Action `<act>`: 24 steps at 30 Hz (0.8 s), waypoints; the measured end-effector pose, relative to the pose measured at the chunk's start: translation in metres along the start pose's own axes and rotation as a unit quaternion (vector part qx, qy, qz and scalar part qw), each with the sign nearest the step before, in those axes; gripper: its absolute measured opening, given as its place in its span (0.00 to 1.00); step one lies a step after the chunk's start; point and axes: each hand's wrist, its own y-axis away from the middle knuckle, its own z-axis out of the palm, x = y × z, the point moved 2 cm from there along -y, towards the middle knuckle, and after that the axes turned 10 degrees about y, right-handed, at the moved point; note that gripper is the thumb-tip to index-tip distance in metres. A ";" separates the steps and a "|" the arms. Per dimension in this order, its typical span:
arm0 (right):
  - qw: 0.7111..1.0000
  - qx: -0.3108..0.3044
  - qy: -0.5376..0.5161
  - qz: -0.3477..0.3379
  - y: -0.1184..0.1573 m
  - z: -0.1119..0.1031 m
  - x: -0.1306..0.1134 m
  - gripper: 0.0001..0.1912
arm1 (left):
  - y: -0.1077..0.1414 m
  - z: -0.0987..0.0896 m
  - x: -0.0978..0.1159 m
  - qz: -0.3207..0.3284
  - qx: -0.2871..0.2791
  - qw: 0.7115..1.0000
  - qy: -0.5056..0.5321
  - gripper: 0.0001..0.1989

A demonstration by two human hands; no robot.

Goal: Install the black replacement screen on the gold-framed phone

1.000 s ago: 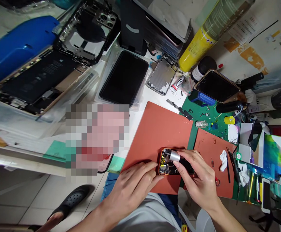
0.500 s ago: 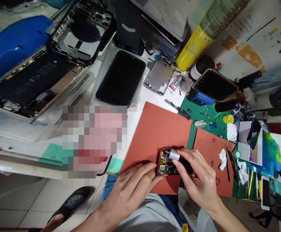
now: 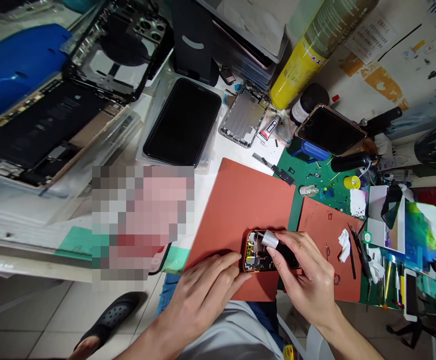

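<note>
An opened phone [image 3: 256, 260] with an orange frame lies sideways on the red-brown mat, its circuit parts and some yellow strips exposed. My left hand [image 3: 211, 279] grips the phone's left end, fingertips and thumb pressed against the frame. Between the thumb and fingers of my right hand [image 3: 310, 270] is a short silver cylindrical tool [image 3: 269, 239], tilted over the upper part of the phone. A thin tip seems to stick out from it toward the frame's top edge. My right hand partly covers the phone's dark right half.
Around the red-brown mat [image 3: 236, 200] lie a black-screened phone [image 3: 183, 121], a bare phone housing [image 3: 244, 115] and a glue tube [image 3: 270, 127]. A yellow spray can [image 3: 296, 65] stands behind. Tweezers [image 3: 361, 245] and tissue [image 3: 344, 246] lie right. A pixelated patch hides something left.
The silver tool has tilted slightly over the phone, and its angle differs a little. Both hands keep nearly the same places. The whole view has shifted slightly.
</note>
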 end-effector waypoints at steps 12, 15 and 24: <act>0.999 0.039 -0.004 0.020 0.009 -0.001 -0.002 0.20 | 0.003 0.001 0.000 0.005 0.005 1.000 -0.010 0.12; 0.995 0.077 -0.028 0.053 0.021 0.004 -0.007 0.20 | 0.006 0.002 -0.002 0.000 0.003 1.000 -0.007 0.12; 0.981 0.156 -0.004 0.114 0.047 0.036 -0.023 0.20 | 0.010 -0.002 -0.002 0.015 -0.017 1.000 -0.016 0.16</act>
